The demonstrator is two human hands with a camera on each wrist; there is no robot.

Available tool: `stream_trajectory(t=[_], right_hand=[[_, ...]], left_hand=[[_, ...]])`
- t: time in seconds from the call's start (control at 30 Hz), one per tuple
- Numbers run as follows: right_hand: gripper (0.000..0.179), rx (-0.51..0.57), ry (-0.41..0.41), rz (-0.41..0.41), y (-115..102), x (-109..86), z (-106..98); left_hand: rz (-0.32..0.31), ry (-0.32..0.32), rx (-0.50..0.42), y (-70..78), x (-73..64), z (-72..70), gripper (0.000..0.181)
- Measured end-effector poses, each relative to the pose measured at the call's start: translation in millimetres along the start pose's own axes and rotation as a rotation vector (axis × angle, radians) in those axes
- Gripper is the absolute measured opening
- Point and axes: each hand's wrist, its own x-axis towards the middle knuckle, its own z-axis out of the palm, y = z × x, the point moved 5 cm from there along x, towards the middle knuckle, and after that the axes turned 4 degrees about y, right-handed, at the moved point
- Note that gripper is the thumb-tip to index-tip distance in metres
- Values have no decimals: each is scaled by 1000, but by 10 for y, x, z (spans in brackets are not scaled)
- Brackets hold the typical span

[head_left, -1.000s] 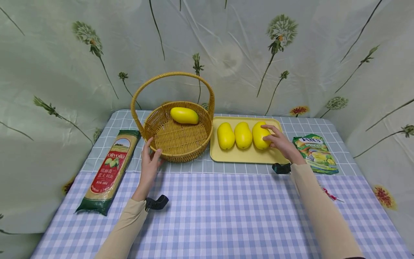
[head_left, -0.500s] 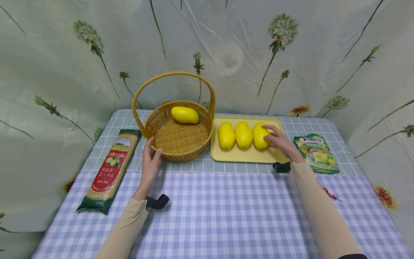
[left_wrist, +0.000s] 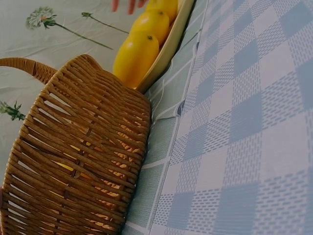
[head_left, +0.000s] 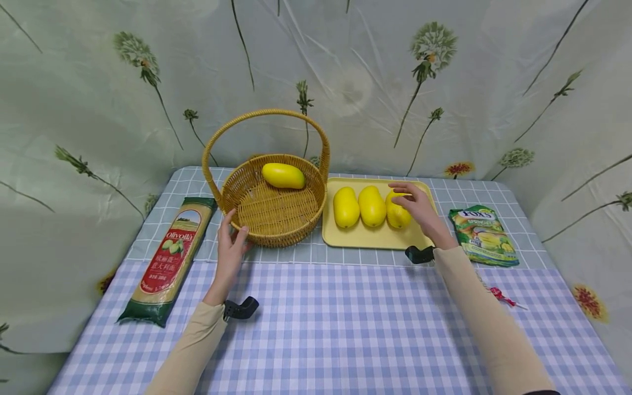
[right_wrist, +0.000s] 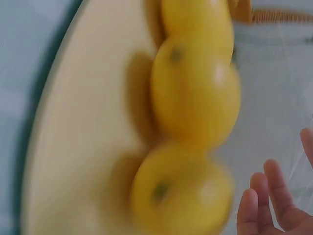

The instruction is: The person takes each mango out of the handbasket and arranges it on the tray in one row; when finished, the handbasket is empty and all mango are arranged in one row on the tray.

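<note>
At the near-left rim of the wicker basket point(head_left: 278, 214), my left hand point(head_left: 230, 249) holds on with thumb and index finger; in the left wrist view only a sliver of it shows. One yellow mango point(head_left: 283, 175) lies inside the basket at the back. Three more mangoes point(head_left: 372, 206) stand side by side on a yellow tray point(head_left: 365, 239). My right hand point(head_left: 419, 211) hovers over the rightmost mango point(head_left: 398, 216), partly covering it in the head view. In the right wrist view its fingers point(right_wrist: 276, 183) are spread and hold nothing, apart from the blurred mangoes.
A long pasta packet point(head_left: 169, 258) lies left of the basket. To the right of the tray is a green Fox's candy bag point(head_left: 483, 235), with a red-wrapped lollipop point(head_left: 501, 296) nearer me. The basket's tall handle point(head_left: 266, 113) arches upward. A floral curtain hangs behind.
My right hand has let go of the rightmost mango and lifted slightly up and to the left. The mango stays on the tray. My left hand keeps its place at the basket.
</note>
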Motion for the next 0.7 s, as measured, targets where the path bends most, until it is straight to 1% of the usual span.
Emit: stream_trajectory(t=[0.1,0.23,0.47,0.6,0.7], right_hand=[[42,9,-41,-59,-195,26,206],[39,32,-121,-113,-431,82,528],[40,85,-269,-182,-778,257,1112],[41,108,-310,-179,-912,413,1367],[42,117,-309,-145,-991,532,1514]], left_hand=[[-4,3,0,-1,-3,-4,55],[-9,8,4,-6,-5,-8,55],[-25,14,-8,-29,5,-10,55],[-23,17,-11,-28,3,-12,55],[-18,17,-4,-23,2,-13,55]])
